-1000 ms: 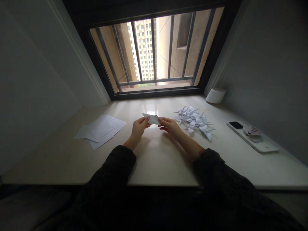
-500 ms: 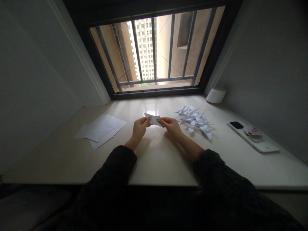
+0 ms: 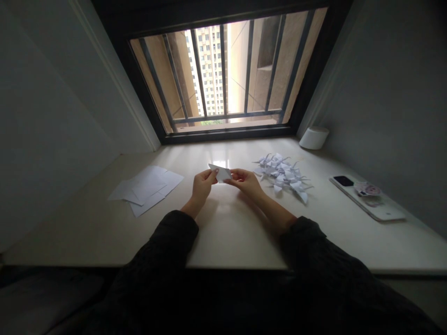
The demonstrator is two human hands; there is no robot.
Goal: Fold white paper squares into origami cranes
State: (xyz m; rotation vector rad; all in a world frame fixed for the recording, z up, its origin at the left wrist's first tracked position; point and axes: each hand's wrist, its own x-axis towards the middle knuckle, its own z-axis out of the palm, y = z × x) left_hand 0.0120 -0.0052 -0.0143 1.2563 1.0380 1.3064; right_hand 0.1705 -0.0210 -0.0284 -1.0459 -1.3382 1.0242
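Observation:
Both hands hold a folded piece of white paper [image 3: 220,173] up above the pale tabletop. My left hand [image 3: 204,184] pinches its left end between thumb and fingers. My right hand [image 3: 245,181] grips its right end, with the fingertips on the paper's lower edge. The fold's inner layers are hidden by my fingers. To the right of my right hand lies a heap of white origami cranes [image 3: 282,177], a short distance from it. Left of my left hand lie several loose sheets of white paper [image 3: 146,188].
A smartphone [image 3: 343,181] and a pink-printed round item rest on a white flat case [image 3: 380,211] at the right. A white cylindrical roll [image 3: 314,138] stands in the far right corner, below a barred window [image 3: 223,74]. Dark sleeves cover both forearms.
The paper has tilted slightly, and my right hand has shifted its grip lower on the paper's right end. The heap and loose sheets stay in place.

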